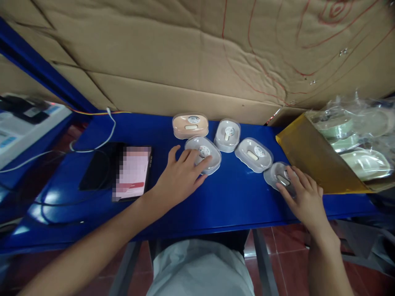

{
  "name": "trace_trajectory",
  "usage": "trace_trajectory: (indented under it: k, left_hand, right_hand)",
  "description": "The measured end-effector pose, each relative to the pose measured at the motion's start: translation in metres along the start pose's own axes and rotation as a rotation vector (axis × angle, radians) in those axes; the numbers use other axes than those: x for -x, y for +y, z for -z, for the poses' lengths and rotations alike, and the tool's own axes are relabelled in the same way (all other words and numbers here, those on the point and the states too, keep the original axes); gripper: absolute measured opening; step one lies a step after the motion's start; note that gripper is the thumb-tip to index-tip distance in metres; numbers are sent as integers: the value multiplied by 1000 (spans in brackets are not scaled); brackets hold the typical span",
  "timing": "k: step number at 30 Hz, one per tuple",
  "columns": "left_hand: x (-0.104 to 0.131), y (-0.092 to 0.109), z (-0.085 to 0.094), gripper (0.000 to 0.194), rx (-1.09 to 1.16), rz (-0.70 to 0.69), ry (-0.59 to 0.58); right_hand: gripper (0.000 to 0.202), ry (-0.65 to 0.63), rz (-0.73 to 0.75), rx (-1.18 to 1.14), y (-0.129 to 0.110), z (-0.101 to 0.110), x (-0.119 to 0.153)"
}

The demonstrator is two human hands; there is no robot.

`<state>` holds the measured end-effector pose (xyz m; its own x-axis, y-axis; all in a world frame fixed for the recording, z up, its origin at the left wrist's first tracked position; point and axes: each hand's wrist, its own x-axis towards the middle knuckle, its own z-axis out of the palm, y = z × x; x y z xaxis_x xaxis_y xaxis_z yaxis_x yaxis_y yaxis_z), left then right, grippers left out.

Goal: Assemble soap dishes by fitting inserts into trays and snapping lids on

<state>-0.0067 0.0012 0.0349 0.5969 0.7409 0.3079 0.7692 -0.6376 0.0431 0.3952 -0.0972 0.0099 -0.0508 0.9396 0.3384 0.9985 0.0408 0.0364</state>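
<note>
Several clear-lidded oval containers lie on the blue table (197, 209). My left hand (182, 176) rests with fingers spread on a whitish container (212, 155). At the right, my right hand (304, 193) touches a greyish container (273, 176), its fingers apart over the lid. A peach container (182, 125) stands at the back, beside a white container (235, 133) turned lengthwise. Between that one and my right hand sits another white container (247, 160). Each container shows a round label and a small pale or grey oblong piece.
A yellowish-brown box (317, 160) holding plastic-wrapped green items (367, 162) stands at the right. A phone (132, 172), cables and a dark flat object (98, 168) lie at the left. Cardboard (154, 49) walls the back; a white power strip (24, 131) is far left.
</note>
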Motion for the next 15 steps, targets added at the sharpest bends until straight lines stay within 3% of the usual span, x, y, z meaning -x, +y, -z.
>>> trace_trajectory:
  k: [5, 10, 15]
  left_hand:
    - [-6, 0, 3, 50, 99, -9, 2]
    - [-4, -14, -12, 58, 176, -34, -7]
    - [0, -29, -14, 63, 201, -12, -57]
  right_hand:
    - [73, -71, 15, 14, -5, -8, -49]
    - [79, -163, 13, -148, 16, -15, -115]
    - [63, -264, -1, -324, 37, -22, -157]
